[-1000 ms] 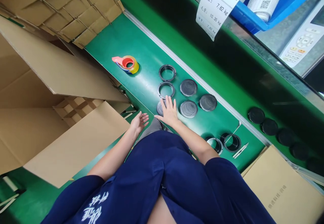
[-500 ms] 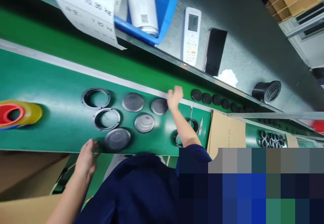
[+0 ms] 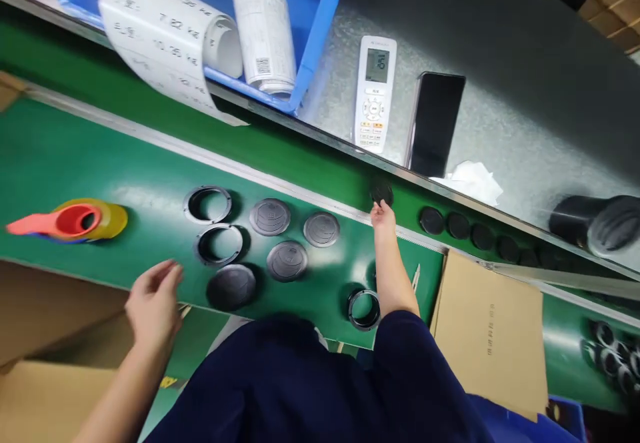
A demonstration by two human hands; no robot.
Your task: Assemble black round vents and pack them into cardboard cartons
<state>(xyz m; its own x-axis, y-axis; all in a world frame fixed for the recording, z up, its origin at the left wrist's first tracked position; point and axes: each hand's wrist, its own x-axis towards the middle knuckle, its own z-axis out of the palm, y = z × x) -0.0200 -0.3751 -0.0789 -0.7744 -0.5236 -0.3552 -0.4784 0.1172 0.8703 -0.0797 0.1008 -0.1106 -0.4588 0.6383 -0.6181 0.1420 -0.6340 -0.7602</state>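
My right hand (image 3: 383, 216) reaches over the rail and pinches a black round cap (image 3: 381, 193) on the green strip behind it. My left hand (image 3: 155, 299) hovers at the table's front edge, its thumb and fingers close together; whether they hold anything is too small to tell. Between the hands lie two black rings (image 3: 207, 205), (image 3: 219, 244) and several round dark discs, among them one (image 3: 270, 217) and another (image 3: 321, 229). The nearest disc (image 3: 231, 287) lies by the front edge. Another black ring (image 3: 364, 309) sits beside my right forearm.
A row of black caps (image 3: 431, 220) runs right behind the rail. Yellow and red tape-like rolls (image 3: 116, 220) lie left. On the shelf are a blue bin (image 3: 320, 36), white remote (image 3: 375, 96), phone (image 3: 436, 123) and black cylinder (image 3: 575, 219). Cardboard (image 3: 493, 336) lies right.
My right hand has moved right and away from the discs, over the rail, and now grips a black cap. My left hand has drawn its fingers together. The camera view has shifted.
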